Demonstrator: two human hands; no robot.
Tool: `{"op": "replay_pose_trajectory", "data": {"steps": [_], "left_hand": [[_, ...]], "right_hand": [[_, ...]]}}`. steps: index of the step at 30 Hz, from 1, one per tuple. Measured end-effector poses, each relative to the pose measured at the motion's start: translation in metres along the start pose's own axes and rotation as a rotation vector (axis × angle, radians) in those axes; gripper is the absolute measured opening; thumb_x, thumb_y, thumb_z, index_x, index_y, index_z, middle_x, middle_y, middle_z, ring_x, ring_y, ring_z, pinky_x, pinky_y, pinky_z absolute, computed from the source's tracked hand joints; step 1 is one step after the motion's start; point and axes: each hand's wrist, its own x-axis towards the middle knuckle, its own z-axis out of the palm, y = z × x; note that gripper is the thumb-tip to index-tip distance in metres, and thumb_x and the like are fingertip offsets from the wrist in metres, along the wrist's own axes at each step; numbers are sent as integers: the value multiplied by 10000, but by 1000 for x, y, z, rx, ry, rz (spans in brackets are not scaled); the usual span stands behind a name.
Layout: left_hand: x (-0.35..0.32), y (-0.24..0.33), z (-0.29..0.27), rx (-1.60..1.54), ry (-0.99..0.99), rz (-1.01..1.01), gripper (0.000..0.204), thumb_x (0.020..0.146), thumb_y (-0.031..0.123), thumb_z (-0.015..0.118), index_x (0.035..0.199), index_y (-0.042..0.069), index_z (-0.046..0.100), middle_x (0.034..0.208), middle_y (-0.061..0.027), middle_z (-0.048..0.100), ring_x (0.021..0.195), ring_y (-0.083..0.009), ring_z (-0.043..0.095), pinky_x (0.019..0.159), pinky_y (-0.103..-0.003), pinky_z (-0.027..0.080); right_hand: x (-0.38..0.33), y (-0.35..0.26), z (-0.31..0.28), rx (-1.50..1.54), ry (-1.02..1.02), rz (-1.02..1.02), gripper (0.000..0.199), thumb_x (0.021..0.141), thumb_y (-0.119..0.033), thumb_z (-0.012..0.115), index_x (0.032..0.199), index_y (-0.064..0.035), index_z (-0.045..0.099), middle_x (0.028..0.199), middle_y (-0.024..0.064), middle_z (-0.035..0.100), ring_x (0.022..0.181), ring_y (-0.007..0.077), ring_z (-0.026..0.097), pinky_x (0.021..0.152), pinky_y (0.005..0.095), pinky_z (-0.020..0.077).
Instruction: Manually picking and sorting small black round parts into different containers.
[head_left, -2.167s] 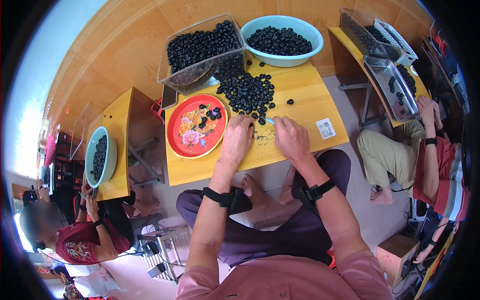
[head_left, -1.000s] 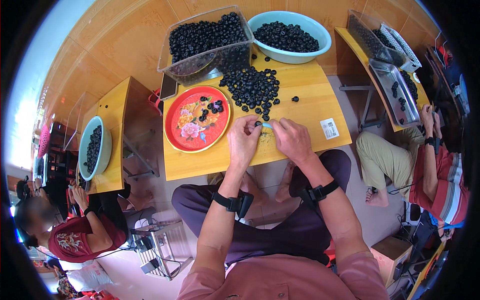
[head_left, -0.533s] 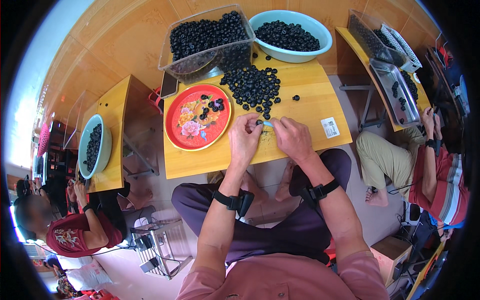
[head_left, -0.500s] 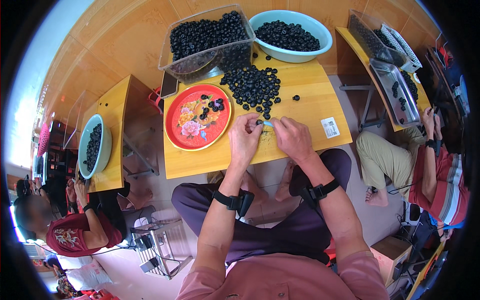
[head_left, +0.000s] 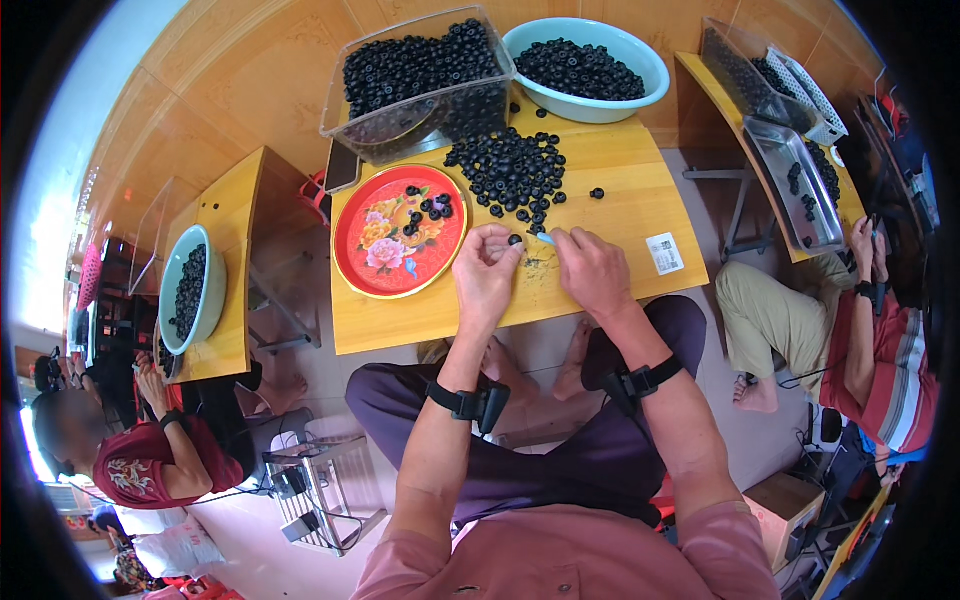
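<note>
Black piece (head_left: 515, 240) pinched in the left hand (head_left: 486, 272), above the near part of the surface (head_left: 420, 325), right of the red tray (head_left: 390, 278). Gripping a blue tool (head_left: 545, 239) in the right hand (head_left: 595, 270), now drawn rightward, apart from the piece; seemingly touching it half a second ago, so apparently leaves it free of contact.

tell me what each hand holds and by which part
Left hand: a black piece, by its edge. Right hand: a blue tool; its gripped part is hidden.
</note>
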Motion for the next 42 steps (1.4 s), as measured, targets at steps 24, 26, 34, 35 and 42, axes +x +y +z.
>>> {"op": "replay_pose_trajectory", "data": {"steps": [24, 26, 34, 35, 42], "left_hand": [[25, 42, -22, 758, -304, 620, 186, 861, -1, 687, 1045, 6, 715, 1055, -160, 669, 1025, -351, 648, 909, -433, 533], [22, 32, -4, 771, -332, 609, 169, 866, 0, 681, 1030, 7, 719, 1051, -153, 673, 1018, -348, 650, 905, -434, 536], [26, 22, 13, 868, -383, 534, 174, 852, 16, 696, 1024, 13, 721, 999, -159, 653, 970, -358, 660, 846, -432, 554], [26, 22, 12, 870, -384, 534, 174, 852, 16, 696, 1024, 13, 721, 999, -159, 653, 970, -358, 660, 846, -432, 554], [26, 20, 6, 798, -312, 489, 195, 861, 32, 693, 1049, 42, 742, 1010, -171, 663, 811, -332, 691, 737, -416, 576]], "right_hand": [[2, 1, 0, -57, 84, 180, 110, 877, -68, 601, 985, -71, 621, 801, 100, 610, 755, 304, 677, 624, 440, 552], [2, 1, 1, -48, 102, 177, 106, 884, -73, 598, 987, -72, 623, 804, 101, 612, 755, 303, 678, 627, 440, 553], [2, 1, 1, -31, 89, 187, 104, 909, -92, 589, 1001, -68, 632, 817, 104, 622, 773, 297, 683, 638, 433, 553], [2, 2, 2, -33, 89, 186, 108, 909, -95, 590, 1005, -67, 633, 819, 104, 624, 776, 296, 684, 639, 434, 553], [3, 2, 1, -29, 85, 182, 121, 892, -84, 595, 1004, -65, 634, 820, 103, 626, 774, 296, 683, 635, 436, 554]]}}
